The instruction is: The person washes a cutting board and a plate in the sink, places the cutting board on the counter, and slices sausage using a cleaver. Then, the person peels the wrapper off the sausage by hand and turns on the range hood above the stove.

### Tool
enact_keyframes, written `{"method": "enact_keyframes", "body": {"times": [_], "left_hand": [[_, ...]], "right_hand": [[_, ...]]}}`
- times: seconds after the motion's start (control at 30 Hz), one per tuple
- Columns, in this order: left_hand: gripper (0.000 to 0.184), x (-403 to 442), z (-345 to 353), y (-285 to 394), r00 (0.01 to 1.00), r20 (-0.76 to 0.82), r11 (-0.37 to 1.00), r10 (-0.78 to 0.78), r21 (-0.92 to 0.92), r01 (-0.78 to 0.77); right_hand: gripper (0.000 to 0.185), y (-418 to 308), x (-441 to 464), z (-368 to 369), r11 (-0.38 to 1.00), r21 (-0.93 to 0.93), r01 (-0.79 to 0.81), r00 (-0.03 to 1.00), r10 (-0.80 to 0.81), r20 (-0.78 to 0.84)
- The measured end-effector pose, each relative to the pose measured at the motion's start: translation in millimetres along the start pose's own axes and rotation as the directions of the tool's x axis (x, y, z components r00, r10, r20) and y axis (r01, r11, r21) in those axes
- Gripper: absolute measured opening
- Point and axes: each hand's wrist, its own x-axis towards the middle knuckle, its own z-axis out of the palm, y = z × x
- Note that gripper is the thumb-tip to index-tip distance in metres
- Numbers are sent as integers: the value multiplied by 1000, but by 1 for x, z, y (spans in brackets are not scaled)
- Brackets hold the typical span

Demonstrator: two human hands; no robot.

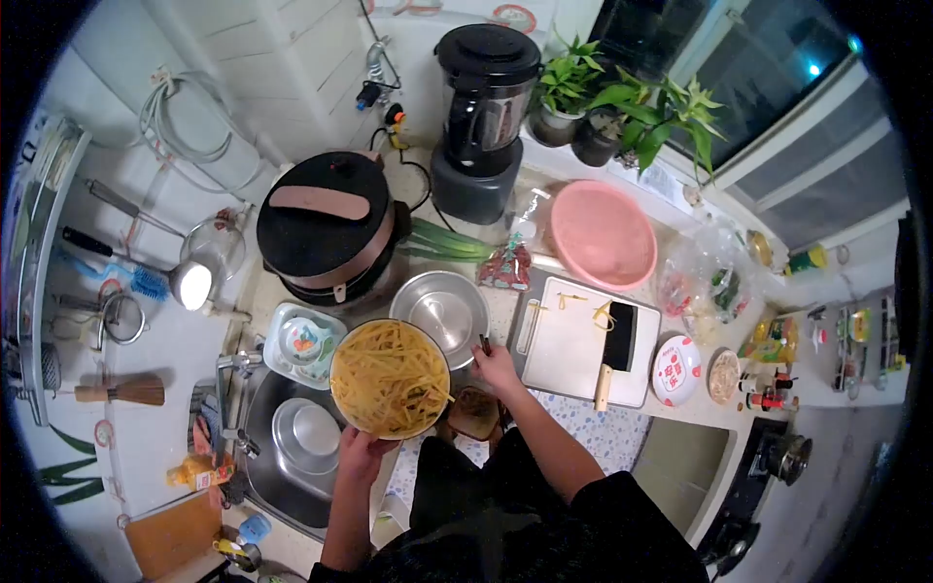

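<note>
My left hand point(361, 455) grips the near rim of a round bowl point(390, 379) full of yellow strips, held between the sink and the counter. My right hand point(496, 369) is closed around a thin dark item point(485, 343), perhaps chopsticks, just right of the bowl. An empty metal basin point(440, 316) sits behind both hands, partly covered by the bowl. Right of my right hand, a white cutting board point(569, 340) carries a cleaver point(618, 340) with a wooden handle and a few yellow scraps.
A sink point(292, 486) with a metal pot point(306, 437) is at the left. Behind stand a black cooker point(326, 228), a blender point(481, 126) and a pink basin point(604, 235). A lidded white bowl point(676, 370) lies right of the board, near bottles point(768, 391).
</note>
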Motion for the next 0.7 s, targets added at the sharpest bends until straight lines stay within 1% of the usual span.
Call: {"method": "enact_keyframes", "body": {"times": [0.1, 0.13, 0.17, 0.2, 0.23, 0.27, 0.3, 0.33, 0.37, 0.4, 0.43, 0.5, 0.6, 0.7], "left_hand": [[41, 3, 9, 5, 999, 33, 999, -13, 40, 12], [42, 6, 9, 5, 998, 62, 999, -13, 42, 11], [42, 9, 8, 4, 996, 91, 999, -12, 43, 8], [42, 12, 9, 5, 993, 120, 999, -12, 45, 6], [39, 14, 12, 7, 993, 118, 998, -20, 63, 13], [36, 16, 18, 8, 993, 118, 997, -27, 80, 17], [33, 17, 25, 9, 993, 116, 995, -32, 96, 21], [33, 17, 34, 12, 988, 145, 995, -43, 97, 29], [34, 14, 44, 16, 984, 172, 994, -55, 98, 38], [34, 15, 51, 19, 978, 199, 994, -66, 100, 47], [35, 18, 54, 17, 976, 201, 992, -86, 103, 66], [36, 26, 59, 13, 972, 201, 989, -120, 106, 100], [38, 27, 86, 16, 974, 199, 987, -111, 133, 85], [38, 27, 114, 21, 979, 171, 980, -112, 180, 81]], "right_hand": [[40, -4, 5, -2, 993, 70, 94, 992, -88, -87], [43, -7, 9, -8, 993, 31, 113, 993, -112, -27], [44, -9, 9, -17, 995, 42, 91, 993, -87, -85], [45, -33, -4, -29, 996, 55, 67, 988, -59, -143], [46, -50, -11, -42, 996, 71, 45, 979, -30, -200], [44, -43, 4, -60, 973, 228, 47, 951, 26, -308], [50, -29, 23, -83, 931, 277, 239, 879, -86, -470], [58, -55, 8, -120, 920, 374, 120, 898, 61, -437], [66, -62, 13, -147, 827, 538, 165, 883, 120, -455], [71, -82, 13, -169, 804, 585, 109, 815, 264, -516], [72, -82, 20, -190, 770, 626, 123, 821, 276, -501], [59, -88, 35, -214, 781, 609, 137, 800, 276, -533], [39, -78, 58, -228, 761, 635, 135, 788, 307, -534], [24, -79, 52, -236, 737, 641, 213, 751, 296, -590]]}}
